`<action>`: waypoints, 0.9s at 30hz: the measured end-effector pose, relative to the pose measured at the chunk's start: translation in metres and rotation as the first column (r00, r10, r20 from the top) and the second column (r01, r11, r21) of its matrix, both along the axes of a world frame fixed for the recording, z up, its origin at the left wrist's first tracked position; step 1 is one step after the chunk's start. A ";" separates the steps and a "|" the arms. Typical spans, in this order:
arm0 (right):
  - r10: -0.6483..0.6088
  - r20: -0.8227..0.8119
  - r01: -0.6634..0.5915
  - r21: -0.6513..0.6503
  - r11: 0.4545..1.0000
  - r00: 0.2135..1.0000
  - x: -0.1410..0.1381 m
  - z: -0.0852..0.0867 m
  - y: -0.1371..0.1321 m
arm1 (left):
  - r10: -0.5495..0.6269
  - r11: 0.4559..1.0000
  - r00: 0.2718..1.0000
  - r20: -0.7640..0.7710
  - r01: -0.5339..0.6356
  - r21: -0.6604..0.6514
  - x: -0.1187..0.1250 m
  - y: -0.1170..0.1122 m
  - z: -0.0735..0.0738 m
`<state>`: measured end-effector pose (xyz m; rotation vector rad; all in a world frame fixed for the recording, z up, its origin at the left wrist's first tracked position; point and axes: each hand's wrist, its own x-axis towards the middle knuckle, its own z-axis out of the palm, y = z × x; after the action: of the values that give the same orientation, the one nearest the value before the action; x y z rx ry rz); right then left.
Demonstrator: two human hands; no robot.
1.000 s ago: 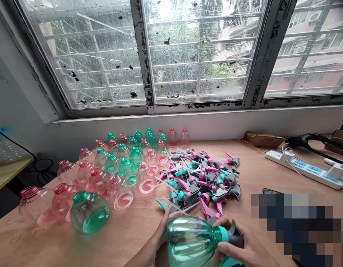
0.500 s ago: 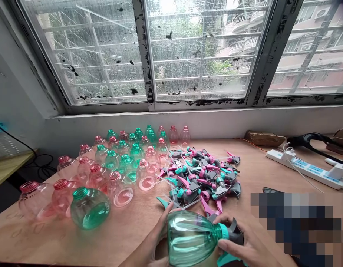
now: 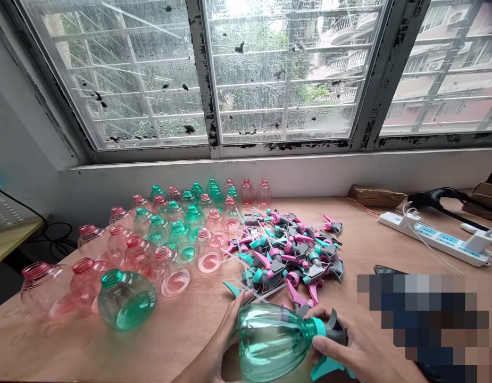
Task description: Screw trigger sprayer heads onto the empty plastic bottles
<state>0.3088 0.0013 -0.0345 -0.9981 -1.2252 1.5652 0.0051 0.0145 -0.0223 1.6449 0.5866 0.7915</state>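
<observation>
Green bottle between fingers

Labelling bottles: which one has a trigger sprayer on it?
The green bottle held sideways: a trigger sprayer caps its neck; the standing bottles have bare necks.

Workshop: massed bottles, heaped spray heads

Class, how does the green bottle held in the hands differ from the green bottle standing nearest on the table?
The held bottle is tipped on its side; the standing bottle is upright. The held bottle has a spray head fitted; the standing bottle has none. Both are see-through green.
</observation>
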 end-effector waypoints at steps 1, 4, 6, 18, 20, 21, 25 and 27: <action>0.002 0.002 -0.002 0.002 1.000 1.000 0.000 0.000 0.000 | 0.013 1.000 1.000 -0.015 -0.013 0.007 0.001 -0.001 0.004; 0.003 0.021 -0.003 -0.009 1.000 1.000 0.001 -0.001 -0.001 | 0.052 0.999 0.998 -0.035 -0.051 0.019 0.001 -0.004 0.006; 0.018 0.015 -0.018 -0.017 1.000 1.000 0.001 -0.003 -0.001 | 0.051 0.999 0.998 -0.027 -0.051 0.012 0.000 -0.003 0.001; 0.046 -0.031 -0.045 0.038 0.998 0.998 0.001 -0.003 0.002 | 0.012 1.000 1.000 0.000 -0.012 -0.007 -0.002 0.002 -0.011; 0.033 -0.046 -0.031 0.045 0.999 0.998 0.001 -0.004 0.002 | -0.009 1.000 1.000 0.029 0.010 -0.011 -0.002 0.001 -0.012; 0.033 -0.055 -0.030 0.052 0.998 0.998 0.001 -0.004 0.002 | -0.018 1.000 0.999 0.039 0.018 -0.010 -0.003 0.001 -0.012; 0.052 -0.036 -0.050 0.048 0.998 0.998 0.002 -0.003 0.001 | 0.000 1.000 1.000 0.019 0.000 0.008 -0.003 0.000 -0.009; 0.049 -0.027 -0.048 0.034 0.998 0.998 0.003 -0.002 0.001 | 0.024 1.000 1.000 -0.015 -0.024 0.017 -0.002 -0.001 -0.007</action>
<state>0.3118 0.0018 -0.0369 -0.9291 -1.2609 1.5853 0.0030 0.0133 -0.0295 1.6637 0.6132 0.8043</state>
